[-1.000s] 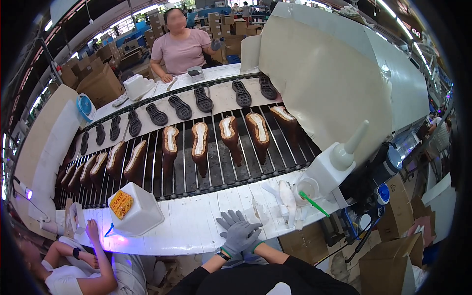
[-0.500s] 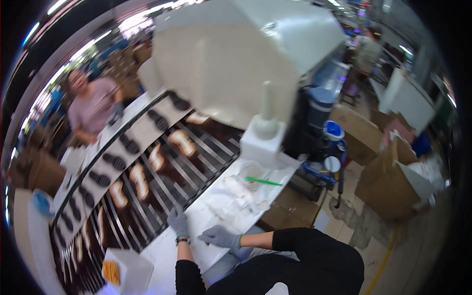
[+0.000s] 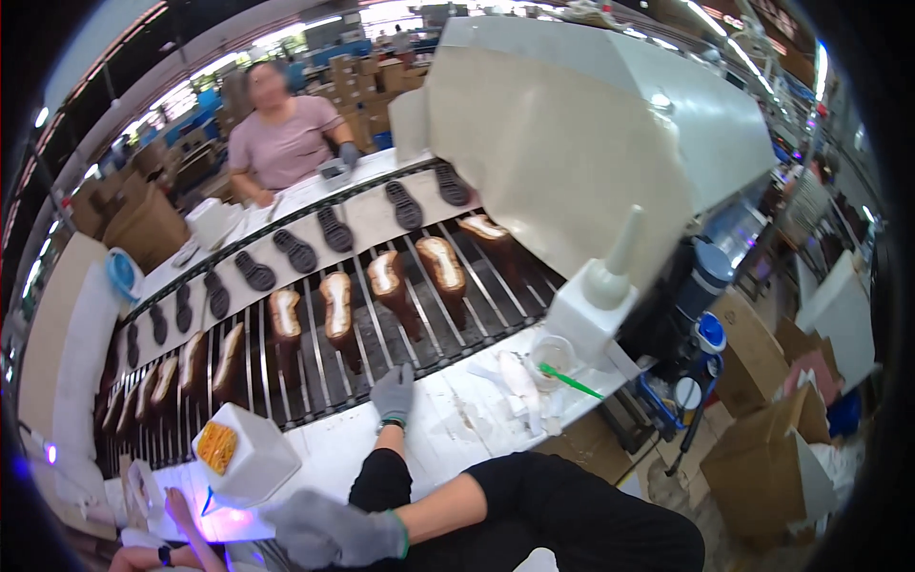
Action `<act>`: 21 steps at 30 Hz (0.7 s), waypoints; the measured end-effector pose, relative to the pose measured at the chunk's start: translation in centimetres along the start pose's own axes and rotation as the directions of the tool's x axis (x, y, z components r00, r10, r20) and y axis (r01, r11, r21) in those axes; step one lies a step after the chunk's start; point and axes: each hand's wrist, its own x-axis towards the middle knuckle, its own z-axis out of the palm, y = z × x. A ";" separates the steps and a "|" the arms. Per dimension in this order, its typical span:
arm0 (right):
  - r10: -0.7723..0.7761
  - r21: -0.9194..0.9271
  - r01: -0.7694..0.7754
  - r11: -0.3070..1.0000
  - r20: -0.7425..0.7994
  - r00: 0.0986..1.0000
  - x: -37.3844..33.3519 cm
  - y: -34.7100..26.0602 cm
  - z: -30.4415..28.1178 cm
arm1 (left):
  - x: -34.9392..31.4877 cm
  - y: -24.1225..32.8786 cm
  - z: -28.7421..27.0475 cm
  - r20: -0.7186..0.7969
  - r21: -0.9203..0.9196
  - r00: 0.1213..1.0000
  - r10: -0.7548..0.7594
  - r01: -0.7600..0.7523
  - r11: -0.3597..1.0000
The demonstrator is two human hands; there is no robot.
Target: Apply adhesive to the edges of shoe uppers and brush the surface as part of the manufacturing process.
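Observation:
My left hand point(image 3: 393, 393), in a grey glove, rests at the white table's edge against the slatted conveyor point(image 3: 448, 355). Its fingers point away from me, loosely stretched, with nothing seen in them. My right hand point(image 3: 334, 529), also gloved in grey, is across my body at the lower left, low over the table edge and smeared by motion, so its fingers cannot be read. Brown boots point(image 3: 337, 310) lie upside down along the slats, their pale undersides up. Behind them runs a row of dark shoe soles point(image 3: 335, 229) on a pale strip.
A white container with an orange, stringy-looking face point(image 3: 257, 453) stands left. At right are a white nozzle bottle point(image 3: 600, 296), a clear cup point(image 3: 555, 355) and a green-handled brush point(image 3: 572, 381). Another person's arm point(image 3: 186, 524) reaches in lower left; a co-worker point(image 3: 286, 138) sits opposite. Cardboard boxes point(image 3: 762, 458) stand right.
My right hand has swung left across my body, away from beside the left hand. My left hand has shifted slightly forward to the conveyor's edge. The view has turned left.

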 end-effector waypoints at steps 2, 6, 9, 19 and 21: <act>0.057 -0.147 -0.021 0.989 0.242 0.969 0.7 1.8 -0.4 | -0.4 -0.5 -1.8 -0.024 -0.058 1.000 0.012 -0.014 0.998; -0.322 0.118 0.312 0.943 0.564 0.760 0.7 -6.6 1.5 | -0.5 -1.6 -2.3 0.035 -0.024 0.999 0.027 -0.026 0.999; 0.045 -0.281 0.091 0.955 0.444 0.895 0.8 0.6 -3.5 | -1.4 -1.5 -0.7 0.074 0.031 0.997 -0.034 0.031 0.999; -0.460 0.366 0.285 0.886 0.612 0.644 5.8 -4.2 -10.5 | -0.9 -5.9 1.6 0.208 0.044 0.978 -0.007 -0.002 0.999; 0.114 -0.045 -0.113 0.993 0.653 0.748 3.4 -0.7 -11.3 | -0.3 0.3 -0.7 0.125 -0.038 0.989 -0.080 0.085 0.996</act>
